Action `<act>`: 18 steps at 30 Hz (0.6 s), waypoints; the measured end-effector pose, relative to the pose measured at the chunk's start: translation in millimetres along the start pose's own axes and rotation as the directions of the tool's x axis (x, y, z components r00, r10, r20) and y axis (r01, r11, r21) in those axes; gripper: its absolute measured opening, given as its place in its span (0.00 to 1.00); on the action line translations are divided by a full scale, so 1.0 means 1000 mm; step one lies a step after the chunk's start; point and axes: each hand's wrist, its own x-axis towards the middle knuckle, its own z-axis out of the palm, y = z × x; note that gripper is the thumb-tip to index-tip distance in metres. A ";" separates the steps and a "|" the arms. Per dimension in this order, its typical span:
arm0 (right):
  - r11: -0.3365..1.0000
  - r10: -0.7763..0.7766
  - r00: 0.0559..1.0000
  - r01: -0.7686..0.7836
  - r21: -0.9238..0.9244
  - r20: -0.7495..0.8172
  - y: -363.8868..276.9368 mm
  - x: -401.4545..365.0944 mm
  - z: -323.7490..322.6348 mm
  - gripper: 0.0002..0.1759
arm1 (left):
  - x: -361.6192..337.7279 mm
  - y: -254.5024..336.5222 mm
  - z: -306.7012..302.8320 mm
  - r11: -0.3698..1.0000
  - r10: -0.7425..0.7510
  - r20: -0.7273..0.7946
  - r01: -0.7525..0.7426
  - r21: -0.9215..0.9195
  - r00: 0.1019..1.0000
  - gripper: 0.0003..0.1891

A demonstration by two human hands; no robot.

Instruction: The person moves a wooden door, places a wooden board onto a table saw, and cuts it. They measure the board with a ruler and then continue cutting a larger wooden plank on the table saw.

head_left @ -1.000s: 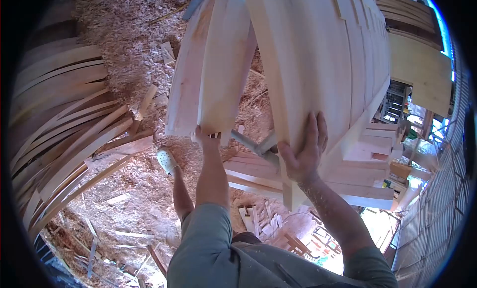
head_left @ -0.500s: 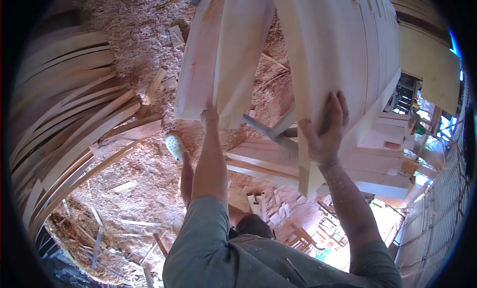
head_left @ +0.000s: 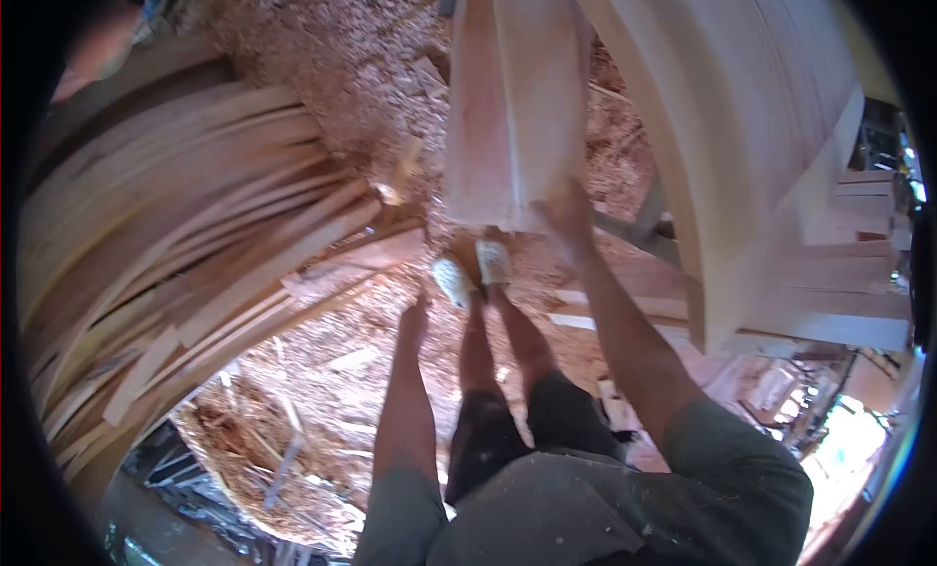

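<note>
Head view: right hand (head_left: 566, 213) at near end of long, flat, pale wooden board (head_left: 547, 98); blur, can't tell finger opening or grip. Left hand (head_left: 415, 322) near stack of long brown wooden strips (head_left: 264, 205), nothing visibly held, finger spread unclear. Step: probably positioning board; next calls for firm end grip. No readable writing, labels or brands.

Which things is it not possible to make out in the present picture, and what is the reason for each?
Head view:
- Right hand: blurred; its exact finger contact with the pale board is unclear.
- Left hand: blurred; separate fingers unclear.
- Pale board's far end: cut off by the top edge.
- Upper-left shape: blurred, unidentifiable.
</note>
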 end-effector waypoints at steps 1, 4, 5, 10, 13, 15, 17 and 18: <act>0.977 0.094 0.995 -0.087 0.196 -0.023 0.085 0.008 0.037 0.36 | -0.008 -0.007 -0.017 0.997 -0.074 0.023 0.074 0.028 0.997 0.39; 0.669 0.706 0.707 -0.647 0.366 -0.040 0.106 0.036 0.023 0.35 | -0.037 -0.018 -0.050 0.995 -0.073 -0.037 0.070 -0.076 0.997 0.40; 0.642 0.734 0.678 -0.671 0.371 -0.044 0.120 0.025 0.029 0.35 | -0.034 -0.015 -0.055 0.995 -0.057 -0.024 0.054 -0.089 0.998 0.39; 0.780 0.575 0.813 -0.579 0.237 0.091 0.143 0.040 0.026 0.28 | 0.003 0.116 -0.027 0.951 0.271 0.085 -0.253 -0.175 0.959 0.37; 0.835 0.512 0.857 -0.479 0.272 -0.063 0.102 0.029 0.041 0.23 | 0.049 0.186 0.017 0.882 0.439 -0.039 -0.438 -0.174 0.898 0.34; 0.796 0.590 0.803 -0.561 0.228 -0.085 0.107 0.022 0.053 0.22 | 0.056 0.244 0.027 0.931 0.363 0.030 -0.362 -0.040 0.931 0.32; 0.838 0.534 0.846 -0.529 0.132 0.001 0.105 0.018 0.064 0.24 | 0.077 0.263 0.046 0.887 0.419 -0.043 -0.419 -0.196 0.907 0.31; 0.861 0.504 0.860 -0.508 0.028 0.081 0.088 0.008 0.069 0.26 | 0.081 0.267 0.055 0.827 0.439 -0.144 -0.461 -0.321 0.887 0.31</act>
